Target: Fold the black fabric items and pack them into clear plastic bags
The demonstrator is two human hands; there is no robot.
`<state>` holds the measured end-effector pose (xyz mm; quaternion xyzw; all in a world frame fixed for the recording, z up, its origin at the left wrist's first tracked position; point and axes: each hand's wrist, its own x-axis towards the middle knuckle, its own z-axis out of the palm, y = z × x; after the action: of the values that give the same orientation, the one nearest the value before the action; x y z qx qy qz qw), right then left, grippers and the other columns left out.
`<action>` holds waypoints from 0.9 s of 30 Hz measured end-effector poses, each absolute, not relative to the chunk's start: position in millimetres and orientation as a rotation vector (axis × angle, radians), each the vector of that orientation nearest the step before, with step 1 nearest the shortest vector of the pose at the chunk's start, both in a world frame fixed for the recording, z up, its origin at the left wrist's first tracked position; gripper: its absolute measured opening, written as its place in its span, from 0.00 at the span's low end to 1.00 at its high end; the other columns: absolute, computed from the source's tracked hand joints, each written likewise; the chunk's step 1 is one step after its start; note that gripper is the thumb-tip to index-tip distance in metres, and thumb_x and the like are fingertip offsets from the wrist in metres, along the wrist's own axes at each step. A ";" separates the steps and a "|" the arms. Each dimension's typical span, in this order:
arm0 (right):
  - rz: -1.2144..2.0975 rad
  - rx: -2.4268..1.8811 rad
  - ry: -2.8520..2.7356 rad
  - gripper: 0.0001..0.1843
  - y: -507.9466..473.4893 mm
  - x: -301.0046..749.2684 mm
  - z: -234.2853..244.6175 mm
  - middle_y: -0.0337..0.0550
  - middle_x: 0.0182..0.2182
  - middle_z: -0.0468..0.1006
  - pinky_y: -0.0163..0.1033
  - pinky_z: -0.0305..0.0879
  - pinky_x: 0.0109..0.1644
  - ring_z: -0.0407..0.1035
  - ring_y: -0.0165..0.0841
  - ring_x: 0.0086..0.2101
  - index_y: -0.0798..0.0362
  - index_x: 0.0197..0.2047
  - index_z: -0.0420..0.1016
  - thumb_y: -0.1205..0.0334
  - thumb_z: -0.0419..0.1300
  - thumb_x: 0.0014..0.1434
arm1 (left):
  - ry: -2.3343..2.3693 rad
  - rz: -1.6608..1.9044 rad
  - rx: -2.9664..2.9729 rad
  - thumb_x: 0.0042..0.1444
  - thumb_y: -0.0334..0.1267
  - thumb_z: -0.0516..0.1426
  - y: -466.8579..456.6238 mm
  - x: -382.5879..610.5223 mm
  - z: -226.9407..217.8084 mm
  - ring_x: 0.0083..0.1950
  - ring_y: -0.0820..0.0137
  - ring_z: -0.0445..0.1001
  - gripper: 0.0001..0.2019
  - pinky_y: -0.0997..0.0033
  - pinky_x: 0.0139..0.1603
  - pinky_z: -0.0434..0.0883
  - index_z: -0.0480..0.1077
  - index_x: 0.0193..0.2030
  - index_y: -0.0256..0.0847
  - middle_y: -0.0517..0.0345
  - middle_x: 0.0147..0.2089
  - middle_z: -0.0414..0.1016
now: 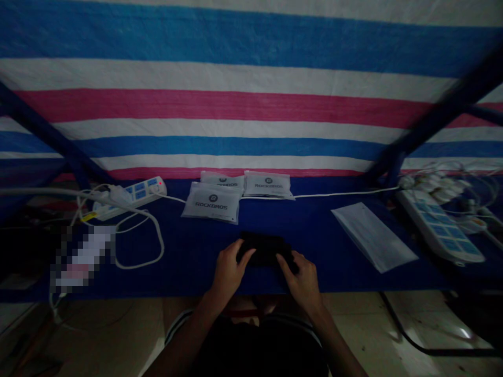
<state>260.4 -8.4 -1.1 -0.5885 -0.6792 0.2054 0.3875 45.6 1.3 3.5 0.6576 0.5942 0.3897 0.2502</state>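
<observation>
A dark, folded bundle that looks like black cloth (265, 250) is held between both hands near the front edge of the blue surface. My left hand (231, 264) grips its left end, thumb on top. At the right end, my right hand (302, 275) has its thumb and fingers closed on the same bundle. Its exact kind is too dark to make out. Beyond it lies a frosted pouch printed ROCKBROS (212, 203), with another such pouch (269, 184) behind to the right and a third partly covered. A plain frosted pouch (375, 235) lies to the right.
A white power strip (133, 196) with looped cables lies at the left; a larger strip (440, 225) with tangled plugs is at the right. One white cable (341, 194) crosses the back. Blue frame bars (436, 120) slope at both sides before a striped sheet (251, 110).
</observation>
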 end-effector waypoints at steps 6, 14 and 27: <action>0.381 -1.543 -1.708 0.19 -5.2 255.8 -8.8 0.56 0.43 0.83 0.53 0.77 0.51 0.79 0.48 0.45 0.53 0.44 0.80 0.47 0.57 0.71 | 1.617 1.022 1.749 0.69 0.44 0.60 9.5 49.3 6.6 0.41 0.61 0.84 0.07 0.66 0.41 0.77 0.73 0.47 0.45 0.56 0.38 0.83; 0.447 -1.547 -1.584 0.28 -3.6 253.3 -13.7 0.58 0.52 0.78 0.53 0.79 0.49 0.77 0.46 0.48 0.54 0.65 0.66 0.51 0.61 0.67 | 1.632 1.048 1.663 0.67 0.43 0.62 11.1 50.6 7.1 0.39 0.63 0.84 0.14 0.70 0.37 0.75 0.68 0.57 0.49 0.61 0.37 0.82; 0.221 -1.280 -2.178 0.37 -12.0 223.1 16.2 0.52 0.75 0.60 0.66 0.56 0.74 0.49 0.49 0.75 0.49 0.80 0.48 0.57 0.54 0.73 | 1.621 0.949 1.653 0.67 0.42 0.60 20.3 49.7 7.4 0.44 0.63 0.85 0.09 0.69 0.43 0.76 0.70 0.53 0.49 0.59 0.42 0.84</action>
<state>223.1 -12.0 16.2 -0.4817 -0.8198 0.0831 0.2982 49.7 20.3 7.4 0.6271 0.6150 0.3601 0.3143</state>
